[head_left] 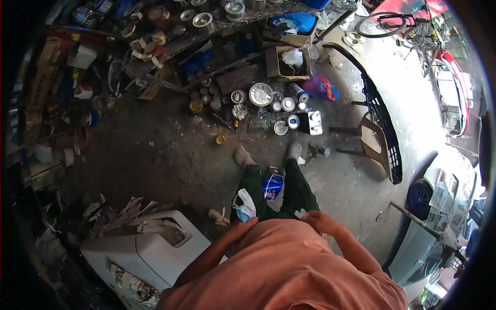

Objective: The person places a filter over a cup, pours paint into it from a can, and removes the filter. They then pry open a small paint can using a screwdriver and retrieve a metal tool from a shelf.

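Note:
My left hand (247, 226) is closed at my waist on a crumpled white and light-blue cloth (246, 205), which hangs over my left thigh. On the other side of my belly, my right hand (319, 222) is closed with a small white scrap (300, 213) at its fingertips; whether it is paper or cloth I cannot tell. A blue package (273, 187) lies on the floor between my legs. In front of my feet stand a large open pot (261, 95), a yellow-rimmed can (221, 140) and several paint cans (288, 105).
A workbench (217, 30) full of cans runs along the far side. At right are a black car bumper (380, 111), a chair (373, 135), a bicycle (408, 23) and a car (434, 222). A white vehicle panel (150, 253) sits at lower left.

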The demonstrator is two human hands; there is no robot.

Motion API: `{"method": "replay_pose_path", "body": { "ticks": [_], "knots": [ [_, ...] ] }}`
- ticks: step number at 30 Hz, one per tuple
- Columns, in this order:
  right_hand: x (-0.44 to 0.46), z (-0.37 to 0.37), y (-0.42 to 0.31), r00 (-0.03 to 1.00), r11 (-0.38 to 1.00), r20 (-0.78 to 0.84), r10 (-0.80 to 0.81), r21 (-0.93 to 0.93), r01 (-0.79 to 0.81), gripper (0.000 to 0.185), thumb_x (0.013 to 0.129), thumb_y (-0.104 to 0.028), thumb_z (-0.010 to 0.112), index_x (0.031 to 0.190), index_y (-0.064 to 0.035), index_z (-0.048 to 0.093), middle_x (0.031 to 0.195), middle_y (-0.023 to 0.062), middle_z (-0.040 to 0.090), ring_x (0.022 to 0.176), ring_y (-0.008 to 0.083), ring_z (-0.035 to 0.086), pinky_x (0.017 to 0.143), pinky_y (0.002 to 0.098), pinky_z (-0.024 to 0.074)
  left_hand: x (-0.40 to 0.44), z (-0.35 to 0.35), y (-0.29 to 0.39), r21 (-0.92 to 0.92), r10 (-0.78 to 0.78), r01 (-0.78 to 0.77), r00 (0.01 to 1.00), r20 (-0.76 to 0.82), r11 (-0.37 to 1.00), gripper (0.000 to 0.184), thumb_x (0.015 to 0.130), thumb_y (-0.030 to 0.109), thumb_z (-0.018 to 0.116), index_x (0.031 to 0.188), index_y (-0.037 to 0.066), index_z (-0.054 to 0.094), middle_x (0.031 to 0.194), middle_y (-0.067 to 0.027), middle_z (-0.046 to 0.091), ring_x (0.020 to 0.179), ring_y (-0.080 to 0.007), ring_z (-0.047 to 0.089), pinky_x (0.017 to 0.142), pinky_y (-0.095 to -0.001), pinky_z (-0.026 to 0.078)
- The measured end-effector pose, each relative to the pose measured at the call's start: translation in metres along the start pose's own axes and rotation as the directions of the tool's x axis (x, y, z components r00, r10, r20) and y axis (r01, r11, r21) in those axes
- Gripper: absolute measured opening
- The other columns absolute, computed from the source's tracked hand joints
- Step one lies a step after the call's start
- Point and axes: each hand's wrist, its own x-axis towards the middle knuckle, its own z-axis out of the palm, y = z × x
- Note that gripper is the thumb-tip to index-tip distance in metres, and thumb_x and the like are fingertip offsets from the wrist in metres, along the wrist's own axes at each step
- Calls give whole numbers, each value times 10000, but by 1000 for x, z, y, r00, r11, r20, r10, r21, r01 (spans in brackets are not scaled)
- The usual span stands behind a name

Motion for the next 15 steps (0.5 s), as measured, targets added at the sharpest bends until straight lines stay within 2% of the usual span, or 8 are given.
{"method": "replay_pose_path", "body": {
  "ticks": [2,3,5,7,9,11,14,15],
  "knots": [
    [17,-13,7,995,970,-15,-100,-223,94,316,1010,-365,609,1011,-56,674,1011,225,717,995,332,699,871,475,524,24,15,4,133,136,-125,987,-81,983,375,973,307,681,1212,18,653,1145,-139,713,1084,-306,677,951,-416,503],
    [110,4,-3,960,935,59,-275,-217,281,308,1006,-354,606,1005,-53,671,1003,225,710,987,351,693,851,484,528,20,-38,12,238,80,-23,970,-230,971,376,960,288,690,1206,7,648,1138,-145,714,1082,-315,678,944,-417,507],
    [167,-45,14,900,837,-76,-429,-409,364,293,997,-333,598,993,-48,665,989,225,696,971,389,681,811,503,535,100,-32,21,261,146,-83,962,-229,962,380,935,252,708,1194,-17,640,1125,-157,715,1079,-332,680,930,-418,513],
    [216,-97,-8,875,711,-174,-451,-663,235,288,992,-325,586,1015,-52,672,998,207,690,967,416,667,801,517,544,187,-37,39,204,121,-36,900,-419,978,391,888,209,743,1186,-22,641,1130,-182,710,1097,-338,676,933,-418,514],
    [285,-128,-2,820,712,-172,-545,-612,344,300,1000,-339,576,1021,-57,675,1009,197,680,964,408,670,819,514,549,259,-51,82,209,131,-23,845,-518,978,470,847,180,776,1241,-12,607,1167,-191,696,1122,-329,669,941,-417,513],
    [340,-156,-10,765,671,-172,-621,-621,405,290,1003,-331,569,1016,-61,674,1015,193,677,958,404,668,825,510,549,369,-83,64,117,179,-136,790,-587,984,589,825,157,809,1339,12,562,1220,-129,674,1135,-260,651,960,-383,507],
    [415,-192,-20,674,630,-219,-706,-629,455,239,988,-271,605,978,-37,652,1005,201,652,963,407,649,830,494,532,495,-100,114,2,344,-411,760,-551,911,576,805,130,824,1306,25,561,1215,-98,669,1138,-226,636,982,-384,496],
    [432,-203,-25,658,636,-232,-716,-605,479,214,976,-226,632,951,-14,633,995,209,636,968,412,632,831,483,519,534,-108,125,10,324,-374,790,-520,928,540,818,139,815,1287,29,570,1212,-88,671,1103,-219,646,963,-378,504]
  ]
}}
